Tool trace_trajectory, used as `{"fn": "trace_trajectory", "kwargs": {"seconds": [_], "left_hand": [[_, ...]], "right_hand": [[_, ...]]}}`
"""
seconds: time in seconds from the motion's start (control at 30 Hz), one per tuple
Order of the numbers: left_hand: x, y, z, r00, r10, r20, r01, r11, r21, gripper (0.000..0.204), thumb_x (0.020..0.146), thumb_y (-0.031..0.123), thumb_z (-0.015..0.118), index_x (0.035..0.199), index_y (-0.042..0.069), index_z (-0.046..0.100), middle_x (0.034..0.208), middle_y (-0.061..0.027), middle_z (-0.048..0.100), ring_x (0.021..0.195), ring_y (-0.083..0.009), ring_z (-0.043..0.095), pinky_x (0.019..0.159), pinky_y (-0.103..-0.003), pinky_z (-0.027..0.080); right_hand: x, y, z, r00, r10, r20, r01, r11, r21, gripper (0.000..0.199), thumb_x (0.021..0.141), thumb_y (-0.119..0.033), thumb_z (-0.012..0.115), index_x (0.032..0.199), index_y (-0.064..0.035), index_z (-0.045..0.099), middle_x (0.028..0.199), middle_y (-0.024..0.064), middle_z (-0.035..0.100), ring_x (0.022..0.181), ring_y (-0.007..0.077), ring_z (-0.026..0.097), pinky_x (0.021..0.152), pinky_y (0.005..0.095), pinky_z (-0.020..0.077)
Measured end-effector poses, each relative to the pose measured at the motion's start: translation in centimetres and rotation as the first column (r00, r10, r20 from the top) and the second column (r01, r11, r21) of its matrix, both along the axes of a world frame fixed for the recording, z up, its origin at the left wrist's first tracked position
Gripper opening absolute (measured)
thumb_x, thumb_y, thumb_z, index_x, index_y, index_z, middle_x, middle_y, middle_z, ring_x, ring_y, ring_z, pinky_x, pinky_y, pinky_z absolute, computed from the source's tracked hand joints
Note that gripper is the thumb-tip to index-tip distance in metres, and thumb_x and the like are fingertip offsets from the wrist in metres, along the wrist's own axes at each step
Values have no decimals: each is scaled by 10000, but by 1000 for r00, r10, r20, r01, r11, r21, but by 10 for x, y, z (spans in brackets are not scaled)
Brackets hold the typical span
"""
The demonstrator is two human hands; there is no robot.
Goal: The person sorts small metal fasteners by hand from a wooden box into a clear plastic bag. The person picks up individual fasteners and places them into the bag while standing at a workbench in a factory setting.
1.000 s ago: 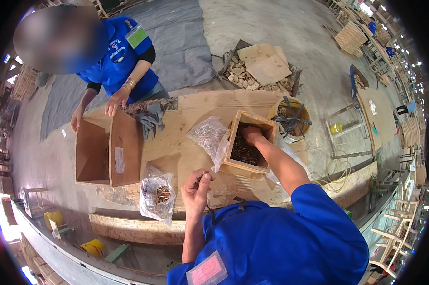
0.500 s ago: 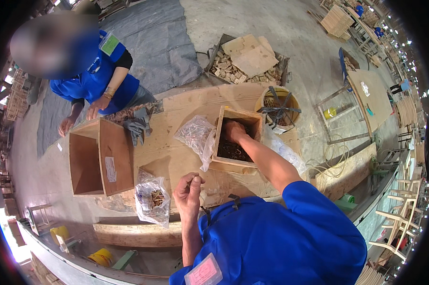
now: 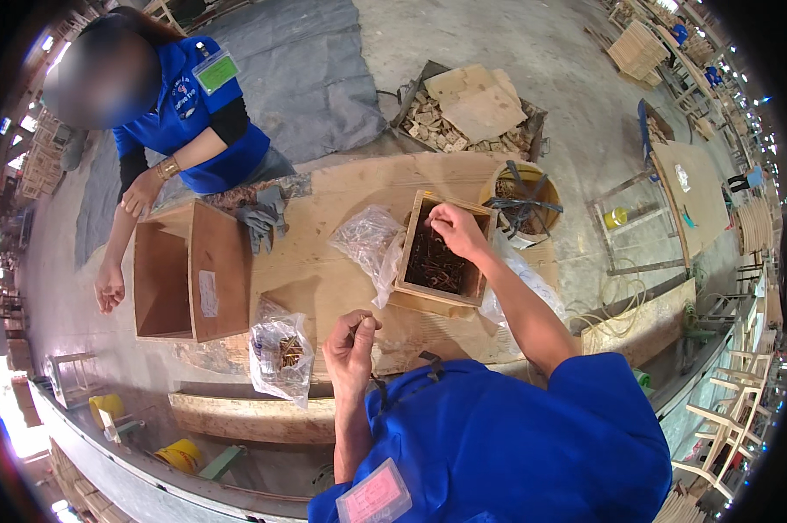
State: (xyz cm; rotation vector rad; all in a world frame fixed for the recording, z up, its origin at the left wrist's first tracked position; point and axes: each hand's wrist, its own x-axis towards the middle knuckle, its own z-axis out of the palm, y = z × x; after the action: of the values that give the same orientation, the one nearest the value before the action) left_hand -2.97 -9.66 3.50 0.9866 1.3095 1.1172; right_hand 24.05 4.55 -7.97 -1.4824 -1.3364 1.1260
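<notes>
A bright blue short-sleeved work shirt is worn, the forearms left bare below the sleeves, both hands, left (image 3: 351, 347) and right (image 3: 457, 228), ungloved, with a pink badge card in a clear holder clipped at the chest.

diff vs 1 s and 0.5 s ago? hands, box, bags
Right hand lifted from deep in the small wooden box of dark screws to its far rim, fingers pinched. Left hand stays raised in a loose fist beside the clear bag; whether it holds anything is unclear. Box, both bags, the open crate and the co-worker's hands on it are unchanged.
</notes>
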Motion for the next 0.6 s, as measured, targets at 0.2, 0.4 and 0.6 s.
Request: {"fn": "trace_trajectory", "kwargs": {"seconds": [0.2, 0.4, 0.6], "left_hand": [[9, 2, -1, 996, -84, -4, 84, 996, 19, 175, 937, 147, 640, 1027, -2, 658, 824, -44, 672, 717, -68, 541, 640, -224, 428], [8, 1, 0, 994, -106, 8, 105, 994, 6, 176, 940, 153, 639, 1025, 0, 658, 819, -40, 668, 708, -68, 536, 632, -225, 426], [-7, -9, -1, 999, 32, 37, -32, 999, 18, 177, 942, 147, 631, 1018, -12, 653, 821, -54, 669, 739, -93, 566, 678, -239, 448]], "right_hand": [[11, -8, 2, 289, -413, -864, -88, 887, -454, 90, 946, -185, 586, 970, -100, 602, 843, 22, 624, 823, 160, 627, 772, 419, 548], [-18, 17, -46, 846, -77, 527, 368, 800, -474, 293, 853, -244, 647, 1057, -35, 664, 1014, 131, 691, 908, 288, 671, 784, 416, 558], [-24, 33, -65, 666, 200, 718, 295, 814, -500, 281, 847, -170, 568, 1070, -71, 707, 1165, 174, 666, 1094, 343, 641, 874, 418, 544]]}}
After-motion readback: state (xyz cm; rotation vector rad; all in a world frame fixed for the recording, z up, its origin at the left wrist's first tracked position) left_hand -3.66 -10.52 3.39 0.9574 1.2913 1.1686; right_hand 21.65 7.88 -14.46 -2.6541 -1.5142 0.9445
